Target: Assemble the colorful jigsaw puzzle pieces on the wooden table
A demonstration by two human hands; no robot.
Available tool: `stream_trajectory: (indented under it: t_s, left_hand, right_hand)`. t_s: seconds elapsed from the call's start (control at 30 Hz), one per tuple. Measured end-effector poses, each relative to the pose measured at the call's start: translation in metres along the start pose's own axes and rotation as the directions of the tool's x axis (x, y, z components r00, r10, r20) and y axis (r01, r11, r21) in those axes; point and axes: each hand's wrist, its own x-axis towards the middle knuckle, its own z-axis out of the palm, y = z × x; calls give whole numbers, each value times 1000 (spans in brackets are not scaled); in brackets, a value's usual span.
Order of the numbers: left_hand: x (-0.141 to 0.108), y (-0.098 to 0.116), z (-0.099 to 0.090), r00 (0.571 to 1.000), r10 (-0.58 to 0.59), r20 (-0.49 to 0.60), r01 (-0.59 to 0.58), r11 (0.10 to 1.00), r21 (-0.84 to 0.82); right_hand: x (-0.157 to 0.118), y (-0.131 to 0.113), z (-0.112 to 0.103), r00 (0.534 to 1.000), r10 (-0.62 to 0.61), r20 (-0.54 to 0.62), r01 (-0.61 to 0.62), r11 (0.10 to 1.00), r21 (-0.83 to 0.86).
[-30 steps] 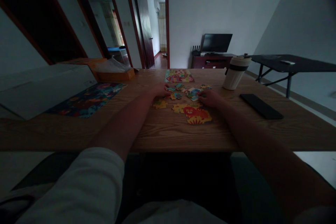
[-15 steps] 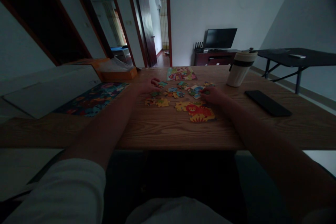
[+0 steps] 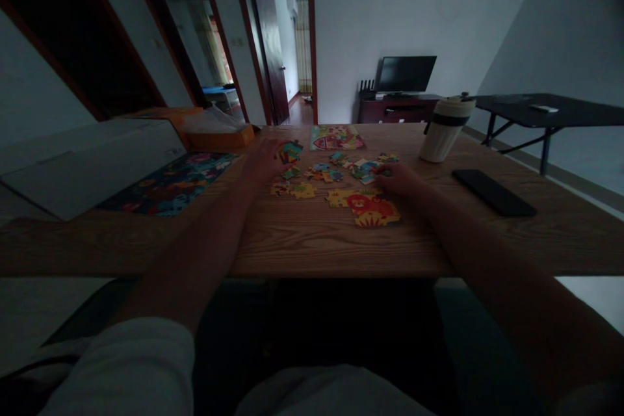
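Note:
My left hand (image 3: 263, 161) is closed on a colourful jigsaw puzzle piece (image 3: 291, 152), tilted up off the table. Close below it lie a greenish piece (image 3: 291, 173) and a yellow piece (image 3: 304, 190). Over on the right, my right hand (image 3: 396, 178) has its fingers curled in a pinch on a small dark green puzzle piece (image 3: 387, 173), partly hidden by the fingers. It rests beside a heap of blue and green pieces (image 3: 364, 169). Nearer to me is a joined yellow section with a red lion (image 3: 373, 210). More loose pieces (image 3: 325, 172) lie between the hands.
A picture card (image 3: 338, 138) lies behind the pieces. To the right stand a cream tumbler (image 3: 444, 130) and a black phone-like slab (image 3: 493, 192). At left are a white box lid (image 3: 97, 159), a dark printed sheet (image 3: 170, 185) and an orange box (image 3: 219, 138) with clear plastic.
My left hand has lifted the puzzle piece from the table and turned its printed face toward me. The right hand has stayed nearly in place. The view has shifted slightly.

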Motion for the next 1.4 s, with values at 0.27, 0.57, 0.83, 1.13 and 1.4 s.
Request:
stream_trajectory:
  t_s: [0.27,0.57,0.83,1.13,1.4]
  left_hand:
    - [0,11,-11,997,27,-70,-23,998,54]
    - [-5,12,1,908,-120,402,162,984,-74]
    - [-8,5,0,877,-126,464,174,983,-61]
    - [-4,-5,10,869,-81,488,145,985,-94]
    - [-3,1,11,865,-82,495,138,987,-78]
  right_hand:
    - [2,7,4,1000,-7,-6,7,999,38]
    - [47,-23,22,998,-40,44,45,994,-98]
    - [91,-68,39,998,-42,48,50,980,-191]
    - [98,-62,35,984,-101,146,117,988,-105]
    - [98,-55,33,985,-91,145,90,996,13]
